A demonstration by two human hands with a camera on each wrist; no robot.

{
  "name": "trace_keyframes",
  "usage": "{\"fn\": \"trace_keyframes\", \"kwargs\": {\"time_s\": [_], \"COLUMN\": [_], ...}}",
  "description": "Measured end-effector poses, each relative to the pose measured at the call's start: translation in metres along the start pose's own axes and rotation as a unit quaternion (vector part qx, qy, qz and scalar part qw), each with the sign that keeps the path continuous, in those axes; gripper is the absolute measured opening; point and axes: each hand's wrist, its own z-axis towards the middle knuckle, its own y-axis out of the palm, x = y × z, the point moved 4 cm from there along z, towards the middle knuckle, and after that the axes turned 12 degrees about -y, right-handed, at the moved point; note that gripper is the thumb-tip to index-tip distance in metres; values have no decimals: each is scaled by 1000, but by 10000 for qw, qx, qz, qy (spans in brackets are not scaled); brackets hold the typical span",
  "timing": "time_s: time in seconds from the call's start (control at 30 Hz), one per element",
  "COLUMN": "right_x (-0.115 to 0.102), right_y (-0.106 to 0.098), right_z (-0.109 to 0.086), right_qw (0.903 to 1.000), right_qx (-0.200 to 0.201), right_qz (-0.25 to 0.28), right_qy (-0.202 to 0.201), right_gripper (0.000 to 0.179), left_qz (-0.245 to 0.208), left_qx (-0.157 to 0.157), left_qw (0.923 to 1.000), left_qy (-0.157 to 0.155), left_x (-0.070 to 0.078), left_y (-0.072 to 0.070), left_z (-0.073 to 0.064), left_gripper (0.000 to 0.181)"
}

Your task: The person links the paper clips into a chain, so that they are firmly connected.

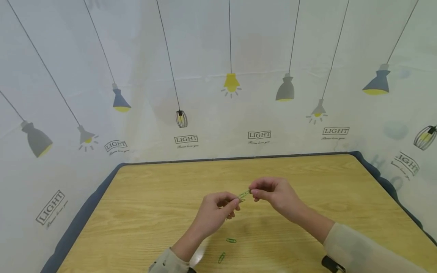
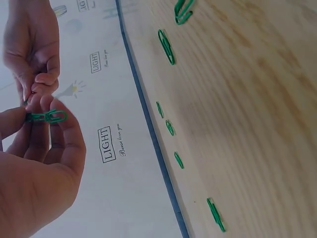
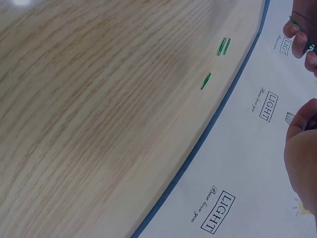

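Above the wooden table, both hands hold a short run of green paper clips between them. My left hand pinches the near end with thumb and fingers. In the left wrist view, a linked green paper clip sticks out past the left thumb, across the fingers. My right hand pinches the far end between thumb and index finger, its tip hidden by those fingers. Nearer the body, a loose green paper clip lies on the tabletop, with another green clip below it.
Several more green paper clips lie scattered on the table in the left wrist view, one clip close to the bottom. A dark blue edge strip borders the tabletop. Behind it rises a white curtain printed with lamps.
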Motion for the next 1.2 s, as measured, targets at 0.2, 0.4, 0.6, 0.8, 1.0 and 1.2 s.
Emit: {"fn": "trace_keyframes", "kwargs": {"time_s": [0.2, 0.4, 0.6, 0.8, 1.0, 1.2], "right_x": [-3, -8, -9, -6, -4, -3], "right_y": [4, 6, 7, 9, 11, 14], "right_z": [0, 0, 0, -1, -2, -1], "right_qw": [9999, 9999, 9998, 9998, 9999, 10000], "right_qx": [93, 102, 113, 78, 72, 73], "right_qz": [83, 96, 82, 126, 60, -1], "right_qy": [-26, -89, -126, -157, -63, -21], "right_gripper": [19, 19, 19, 18, 17, 16], "left_qz": [-6, -177, -416, -237, -169, -181], "left_qx": [-483, -946, -899, -666, -724, -851], "left_qw": [9986, 9952, 9950, 9975, 9972, 9961], "left_qy": [-213, -185, -153, -71, -123, -149], "left_x": [-3, -1, 6, 9, 5, 2], "left_y": [4, 13, 15, 14, 14, 15], "left_z": [2, 7, 10, 12, 11, 10], "left_gripper": [28, 33, 35, 29, 22, 22]}}
